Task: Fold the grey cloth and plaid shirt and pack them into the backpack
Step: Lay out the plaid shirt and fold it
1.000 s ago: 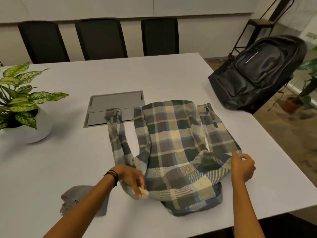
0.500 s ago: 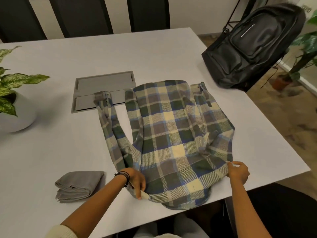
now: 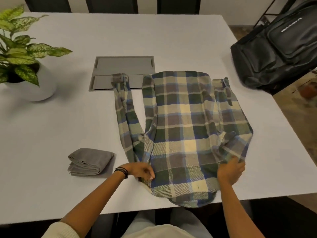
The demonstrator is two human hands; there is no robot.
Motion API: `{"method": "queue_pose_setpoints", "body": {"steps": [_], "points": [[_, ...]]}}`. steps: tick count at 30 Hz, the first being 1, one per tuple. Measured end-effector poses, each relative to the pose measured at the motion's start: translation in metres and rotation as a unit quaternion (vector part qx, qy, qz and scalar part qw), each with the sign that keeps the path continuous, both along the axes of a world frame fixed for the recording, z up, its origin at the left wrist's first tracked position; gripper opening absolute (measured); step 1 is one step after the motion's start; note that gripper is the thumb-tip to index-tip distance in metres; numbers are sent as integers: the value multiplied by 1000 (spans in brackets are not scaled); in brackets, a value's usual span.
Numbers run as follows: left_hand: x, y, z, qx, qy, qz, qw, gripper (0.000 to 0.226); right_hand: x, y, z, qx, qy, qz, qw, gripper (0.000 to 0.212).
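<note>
Flannel-looking plaid shirt (image 3: 185, 127) lies spread on the white table (image 3: 154, 35). Its body runs away from both hands, and its near end rounds off at the table's front lip, just behind the knuckles.

Left hand (image 3: 142, 172): fingers curled tight, pinching the shirt's left margin. Right hand (image 3: 229, 172): fingers wrapped over a bunched ridge of fabric at the right margin. Neither is spread wide; both hold cloth.

Handling, as judged: soft, light and limp, so it will sag wherever unsupported. The weave looks grippy enough not to slide through a pinch. Best held at seams or edges, two points at once, as now. A mid-panel grab would only drag up wrinkles (some are already gathered beside the right fingers).

Left sleeve (image 3: 125, 117) stretches forward of the left fingertips, and its cuff rests on a grey inset panel (image 3: 123, 66). Right sleeve (image 3: 228, 100) lies along the body ahead of the right hand.

Grey cloth (image 3: 89, 162) is already folded and sits just outboard of the left wrist, apart from the shirt.

Backpack (image 3: 277, 48) is well beyond the right fingertips at the table's far right corner, partly overhanging it. I cannot tell whether it is unzipped.

Room: bare tabletop beyond both cuffs and outboard of the right hand. Potted plant (image 3: 22, 54) stands far out past the left hand. The front edge is close, so a tug toward the body could spill the shirt off.
</note>
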State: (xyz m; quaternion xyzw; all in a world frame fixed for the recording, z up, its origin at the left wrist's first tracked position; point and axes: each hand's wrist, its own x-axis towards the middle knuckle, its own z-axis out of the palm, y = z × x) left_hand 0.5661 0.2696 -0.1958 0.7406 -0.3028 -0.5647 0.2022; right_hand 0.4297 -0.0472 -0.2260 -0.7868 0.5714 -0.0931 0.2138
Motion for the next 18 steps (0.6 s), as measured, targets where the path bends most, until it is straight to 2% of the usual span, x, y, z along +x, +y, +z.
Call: {"method": "queue_pose_setpoints", "body": {"steps": [3, 6, 8, 9, 11, 14, 16, 18], "points": [[0, 17, 3, -60, -78, 140, 985, 19, 34, 14, 11, -22, -40, 68, 997, 42], [-6, 32, 2, -55, -245, 260, 932, 12, 73, 38, 23, -27, -104, 159, 981, 37], [-16, 39, -2, -29, -331, 312, 890, 23, 100, 60, 30, 4, -117, 228, 967, 34], [-21, 41, -3, -2, -348, 332, 877, 32, 114, 72, 32, 29, -126, 270, 954, 32], [-30, 42, -7, 71, -331, 354, 872, 52, 138, 96, 37, 75, -120, 367, 919, 30], [-39, 40, -10, 154, -227, 357, 893, 75, 166, 127, 37, 116, -83, 518, 843, 32], [-44, 36, -10, 187, -183, 324, 909, 72, 179, 144, 34, 140, -59, 585, 796, 32], [-48, 33, -11, 192, -166, 297, 921, 59, 186, 157, 29, 158, -18, 630, 760, 34]]}}
